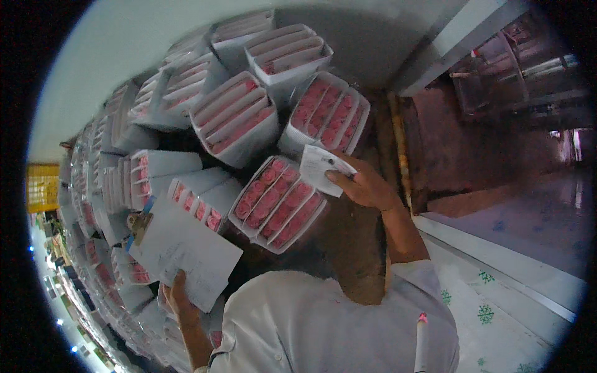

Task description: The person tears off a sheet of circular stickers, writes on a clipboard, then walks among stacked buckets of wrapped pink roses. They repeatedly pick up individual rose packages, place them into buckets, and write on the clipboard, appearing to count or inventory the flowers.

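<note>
My left hand point(179, 298) grips the lower edge of a clipboard point(185, 248), its thumb on top of the white sheet; faint writing shows on the sheet. Between thumb and fingers my right hand point(368, 185) pinches a white paper slip point(319, 170) with small dark marks. That slip hangs over the rim of a bunch of pink roses point(273, 202), wrapped in white card with dividers between the rows. Just beyond it stands another wrapped rose bunch point(329, 112). Whether the slip touches either wrap I cannot tell.
Many more wrapped rose bunches point(235, 118) crowd the left side and back, up to a pale wall point(348, 31). A yellow crate point(42, 186) is at the far left. To the right are a doorway with a raised sill point(497, 261) and a reddish-brown floor point(454, 149).
</note>
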Available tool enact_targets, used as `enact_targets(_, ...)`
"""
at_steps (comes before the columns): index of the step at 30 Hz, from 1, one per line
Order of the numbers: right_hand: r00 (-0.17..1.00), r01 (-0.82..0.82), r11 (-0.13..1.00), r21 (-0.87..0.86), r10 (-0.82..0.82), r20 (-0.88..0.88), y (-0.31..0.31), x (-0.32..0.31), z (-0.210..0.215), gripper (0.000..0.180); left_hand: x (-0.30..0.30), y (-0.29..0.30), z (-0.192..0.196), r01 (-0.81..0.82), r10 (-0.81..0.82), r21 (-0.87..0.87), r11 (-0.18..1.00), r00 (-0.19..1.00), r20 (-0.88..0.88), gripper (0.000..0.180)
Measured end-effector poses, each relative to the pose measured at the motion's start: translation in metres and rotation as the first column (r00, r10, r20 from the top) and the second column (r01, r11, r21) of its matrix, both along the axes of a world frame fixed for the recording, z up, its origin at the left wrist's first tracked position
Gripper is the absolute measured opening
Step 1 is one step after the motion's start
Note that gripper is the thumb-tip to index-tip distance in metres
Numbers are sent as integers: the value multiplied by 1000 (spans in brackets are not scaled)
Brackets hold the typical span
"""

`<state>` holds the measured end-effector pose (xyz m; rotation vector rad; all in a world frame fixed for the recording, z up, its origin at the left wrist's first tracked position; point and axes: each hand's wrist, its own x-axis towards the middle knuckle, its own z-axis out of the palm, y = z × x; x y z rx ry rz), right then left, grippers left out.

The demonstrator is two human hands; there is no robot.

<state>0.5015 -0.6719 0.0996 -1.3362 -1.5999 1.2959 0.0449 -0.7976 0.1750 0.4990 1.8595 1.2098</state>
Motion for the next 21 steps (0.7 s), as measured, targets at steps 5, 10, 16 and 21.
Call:
enact_targets(5, 879, 417, 895, -155, -441, -182, -36, 8, 14, 33, -15, -17, -10, 12, -13, 26, 1000, 999, 44, 59)
enact_targets(10, 777, 625, 781, 0, -622, -92, -76, 0, 28, 34, -26, -48, -27, 52, -77, 188, 981, 989, 127, 48)
enact_targets(16, 799, 601, 799, 40, -601, -5, -114, -35, 39, 42, -28, -90, -55, 154, -152, 95, 983, 988, -30, 34)
enact_targets(21, 763, 642, 763, 80, -645, 28, -146, -40, 38, 32, -16, -116, -68, 312, -312, -28, 950, 950, 30, 27)
